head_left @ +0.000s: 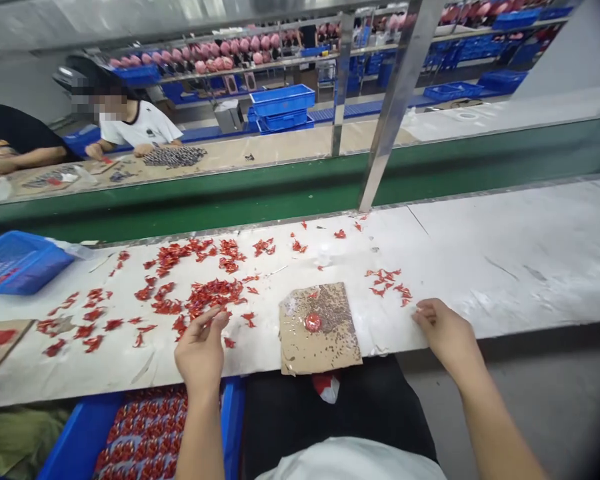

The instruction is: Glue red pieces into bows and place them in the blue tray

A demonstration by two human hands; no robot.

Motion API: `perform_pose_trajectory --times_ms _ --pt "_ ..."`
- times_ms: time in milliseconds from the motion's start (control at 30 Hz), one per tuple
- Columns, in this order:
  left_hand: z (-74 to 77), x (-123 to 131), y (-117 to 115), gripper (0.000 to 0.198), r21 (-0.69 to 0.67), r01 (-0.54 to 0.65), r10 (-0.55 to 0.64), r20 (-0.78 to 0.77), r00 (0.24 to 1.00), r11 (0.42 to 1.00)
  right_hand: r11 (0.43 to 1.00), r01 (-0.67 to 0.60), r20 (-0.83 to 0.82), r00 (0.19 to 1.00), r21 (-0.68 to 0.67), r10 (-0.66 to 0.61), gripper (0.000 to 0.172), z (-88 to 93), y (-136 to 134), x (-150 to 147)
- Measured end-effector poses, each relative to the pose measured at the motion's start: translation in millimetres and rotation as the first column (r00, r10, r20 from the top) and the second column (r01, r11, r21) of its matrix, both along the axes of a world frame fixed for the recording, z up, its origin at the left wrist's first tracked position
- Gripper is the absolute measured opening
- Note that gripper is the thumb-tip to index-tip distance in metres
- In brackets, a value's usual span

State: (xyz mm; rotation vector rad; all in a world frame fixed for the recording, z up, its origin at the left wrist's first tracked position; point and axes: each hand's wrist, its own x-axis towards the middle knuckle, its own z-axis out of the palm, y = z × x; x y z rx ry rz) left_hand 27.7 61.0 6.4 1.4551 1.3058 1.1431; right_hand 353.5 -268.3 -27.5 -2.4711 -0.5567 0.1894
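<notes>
Pieces [213, 293], red, jagged, lie near left hand [200, 348] and right hand [449, 337], each grip loosely curled, contents unclear

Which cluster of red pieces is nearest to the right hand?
The small, scattered cluster right of the speckled cardboard; larger clusters lie on its left.

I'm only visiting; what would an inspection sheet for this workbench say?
Surface: white worktop, marked in places.
Job's things: red pieces, heaped and scattered; speckled cardboard bearing a round red item.
Clutter: blue basket and brown board at the left.
Hands: left hand by a heap, right hand beside a smaller group; whether either holds anything is unclear.
Cables: nothing seen.
Surroundings: blue bin below, holding rows of red items; green strip and seated people beyond.
</notes>
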Motion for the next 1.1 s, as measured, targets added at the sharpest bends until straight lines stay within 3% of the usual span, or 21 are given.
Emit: perform_pose_trajectory --times_ms 67,167,267,333,367,500,633,733,900,1100 --pt "9.7 2 -12 0.035 -0.146 -0.006 0.038 0.218 0.975 0.989 0.995 0.013 -0.054 0.999 0.099 -0.008 0.028 9.9 7 -11" --pt "21.2 0 -28 0.039 -0.307 0.086 0.062 0.444 0.894 0.948 0.952 0.026 -0.255 0.965 0.305 0.055 0.027 27.7 30 -35" --pt "30.1 -3 -44 0.053 -0.398 0.211 0.011 0.489 0.872 0.893 0.902 -0.035 -0.528 0.801 0.431 0.283 0.029 43.5 62 -66" --pt "34.3 -4 -54 0.058 -0.449 0.272 -0.02 0.49 0.872 0.851 0.866 -0.097 -0.613 0.667 0.491 0.423 0.027 50.3 84 -85" --pt "35.7 -3 -59 0.057 -0.475 0.296 -0.028 0.492 0.87 0.829 0.847 -0.126 -0.606 0.644 0.517 0.466 0.025 52.5 94 -93" --pt "39.0 -2 -75 0.048 -0.511 0.361 -0.111 0.455 0.884 0.78 0.804 -0.28 -0.369 0.776 0.524 0.511 0.016 55.2 125 -108" --pt "44.2 -5 -86 0.04 -0.428 0.337 -0.172 0.378 0.909 0.839 0.795 -0.378 -0.26 0.803 0.474 0.537 0.013 50.1 137 -106" --pt "48.3 -8 -89 0.038 -0.428 0.321 -0.128 0.421 0.898 0.845 0.797 -0.41 -0.228 0.808 0.442 0.543 0.013 43.2 139 -106" --pt "49.0 -12 -86 0.036 -0.493 0.35 -0.007 0.572 0.82 0.797 0.789 -0.405 -0.213 0.813 0.461 0.542 0.013 36.5 139 -109" --pt "47.0 -15 -81 0.043 -0.553 0.394 0.084 0.65 0.755 0.734 0.771 -0.437 -0.116 0.833 0.463 0.541 0.012 28.5 131 -113"
